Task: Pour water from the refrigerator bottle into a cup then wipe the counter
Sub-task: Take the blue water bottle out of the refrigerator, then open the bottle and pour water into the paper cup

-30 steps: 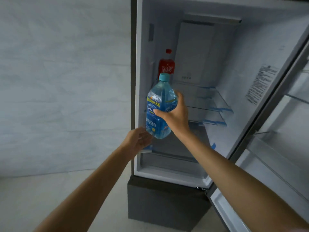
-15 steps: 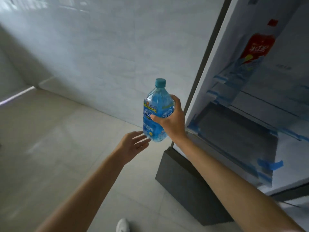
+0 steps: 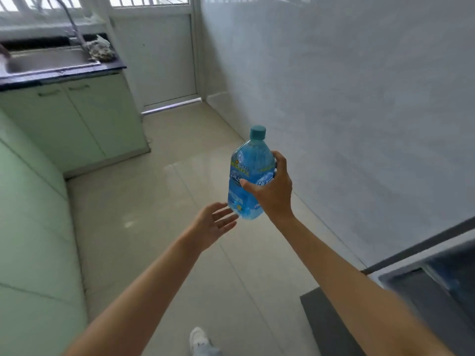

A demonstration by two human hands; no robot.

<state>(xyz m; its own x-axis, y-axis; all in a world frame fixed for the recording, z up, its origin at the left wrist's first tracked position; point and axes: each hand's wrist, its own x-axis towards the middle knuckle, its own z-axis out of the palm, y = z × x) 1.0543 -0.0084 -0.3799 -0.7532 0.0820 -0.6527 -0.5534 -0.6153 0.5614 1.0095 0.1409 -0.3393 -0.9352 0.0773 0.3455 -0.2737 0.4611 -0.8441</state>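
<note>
My right hand (image 3: 272,191) grips a blue water bottle (image 3: 250,168) with a teal cap, held upright in mid-air over the tiled floor. My left hand (image 3: 214,224) hovers just below and left of the bottle's base, palm up with fingers spread, apart from it. The dark counter (image 3: 64,73) with a steel sink (image 3: 48,60) lies at the far left. A crumpled cloth (image 3: 99,48) sits on the counter beside the tap. No cup is in view.
Pale green cabinets (image 3: 33,201) run along the left. The open refrigerator (image 3: 437,286) stands at the lower right on a dark base. A white wall fills the right, a door (image 3: 159,55) is at the back. My shoe (image 3: 199,339) shows at the bottom.
The view has swung left, away from the refrigerator toward the kitchen counter. My right hand still holds the bottle out of the fridge; my left hand stays under it.
</note>
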